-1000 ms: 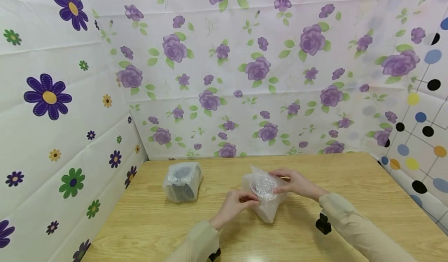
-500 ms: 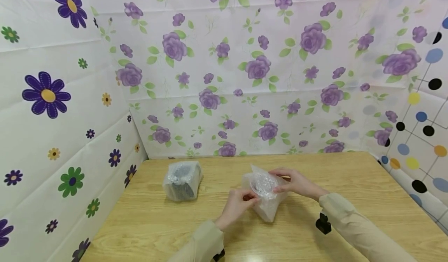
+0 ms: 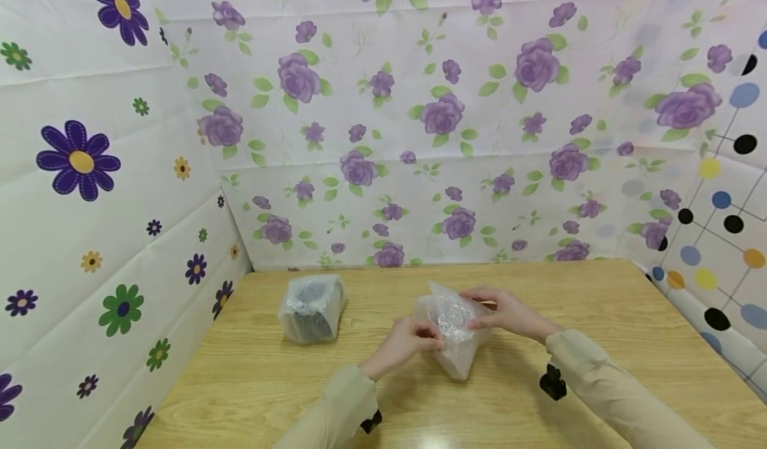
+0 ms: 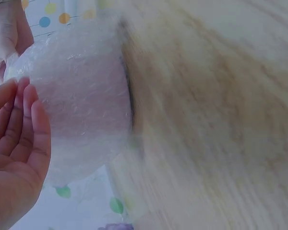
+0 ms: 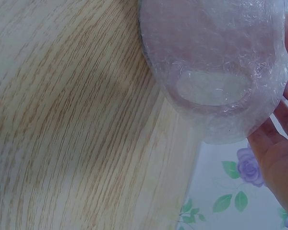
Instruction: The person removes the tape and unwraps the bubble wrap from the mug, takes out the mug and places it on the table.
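A bubble-wrapped pink mug stands on the table in front of me, its wrap gathered into points above and below. Through the plastic, the right wrist view shows a pinkish body and a loop like a handle. My left hand pinches the near left edge of the bubble wrap between thumb and fingertips. From the right, my right hand grips the wrapped mug, thumb on the front and fingers over the far side. The mug's underside is hidden.
Another bubble-wrapped bundle, with something dark grey inside, sits at the back left of the wooden table. Flowered cloth walls rise behind and to the left, and a dotted one stands on the right.
The left hand shifts slightly up while its fingers stay at the wrap's edge. My right hand and the wrapped mug keep almost the same place.
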A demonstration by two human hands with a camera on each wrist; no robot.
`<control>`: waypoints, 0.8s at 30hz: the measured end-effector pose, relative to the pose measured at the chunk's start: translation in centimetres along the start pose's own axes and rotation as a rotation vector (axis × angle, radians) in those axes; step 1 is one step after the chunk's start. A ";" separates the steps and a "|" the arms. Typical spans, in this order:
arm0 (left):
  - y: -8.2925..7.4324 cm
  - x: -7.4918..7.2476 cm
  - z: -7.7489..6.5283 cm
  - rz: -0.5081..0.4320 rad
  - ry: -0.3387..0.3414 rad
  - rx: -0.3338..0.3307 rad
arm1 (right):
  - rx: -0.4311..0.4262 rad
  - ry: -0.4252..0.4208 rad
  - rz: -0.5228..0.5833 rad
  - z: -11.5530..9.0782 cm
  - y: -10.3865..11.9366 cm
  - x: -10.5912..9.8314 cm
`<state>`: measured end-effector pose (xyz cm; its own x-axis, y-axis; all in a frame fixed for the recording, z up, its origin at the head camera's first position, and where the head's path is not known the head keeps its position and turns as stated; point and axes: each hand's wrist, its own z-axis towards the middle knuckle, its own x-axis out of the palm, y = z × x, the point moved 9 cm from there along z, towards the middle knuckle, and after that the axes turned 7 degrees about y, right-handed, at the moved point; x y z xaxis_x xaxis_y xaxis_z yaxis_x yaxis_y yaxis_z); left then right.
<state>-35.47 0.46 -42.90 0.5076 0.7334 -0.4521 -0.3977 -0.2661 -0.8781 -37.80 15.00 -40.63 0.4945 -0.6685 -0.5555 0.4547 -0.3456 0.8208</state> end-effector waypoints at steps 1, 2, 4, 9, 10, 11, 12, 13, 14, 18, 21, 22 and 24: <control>-0.1 0.0 0.0 -0.022 0.011 -0.009 | -0.005 0.001 0.006 -0.1 0.3 0.0; -0.3 0.1 -0.1 -0.039 0.023 -0.016 | -0.008 0.003 0.013 -0.1 0.6 0.0; -1.0 0.1 -0.3 -0.067 0.041 -0.017 | -0.011 0.002 0.016 -0.1 0.7 0.0; -1.6 0.1 -0.4 -0.155 0.096 -0.020 | 0.000 0.006 0.006 0.1 -1.0 -0.1; -1.2 0.2 -0.3 -0.177 0.112 -0.033 | 0.004 0.008 0.006 0.2 -1.4 -0.1; -0.7 0.2 -0.2 -0.201 0.124 -0.049 | 0.007 0.010 0.006 0.2 -1.7 -0.1; -0.2 0.3 0.0 -0.227 0.135 -0.066 | 0.009 0.012 0.007 0.3 -1.9 -0.1; 0.2 0.4 0.1 -0.256 0.146 -0.082 | 0.008 0.014 0.008 0.3 -1.9 -0.1; 0.7 0.5 0.2 -0.286 0.155 -0.103 | 0.005 0.015 0.008 0.3 -1.9 -0.1; 1.3 0.6 0.4 -0.398 0.168 -0.140 | -0.004 0.023 0.006 0.1 -0.7 0.0; 1.1 0.7 0.3 -0.461 0.163 -0.158 | -0.003 0.031 0.019 -0.1 0.6 0.0; 1.0 0.7 0.3 -0.469 0.159 -0.162 | -0.002 0.032 0.022 -0.2 1.0 0.0; 0.9 0.6 0.3 -0.478 0.152 -0.162 | 0.007 0.032 0.029 -0.2 1.1 0.0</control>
<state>-35.71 0.84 -43.98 0.7136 0.7005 -0.0019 0.0229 -0.0261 -0.9994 -37.19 14.77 -39.74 0.5314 -0.6568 -0.5350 0.4342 -0.3311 0.8377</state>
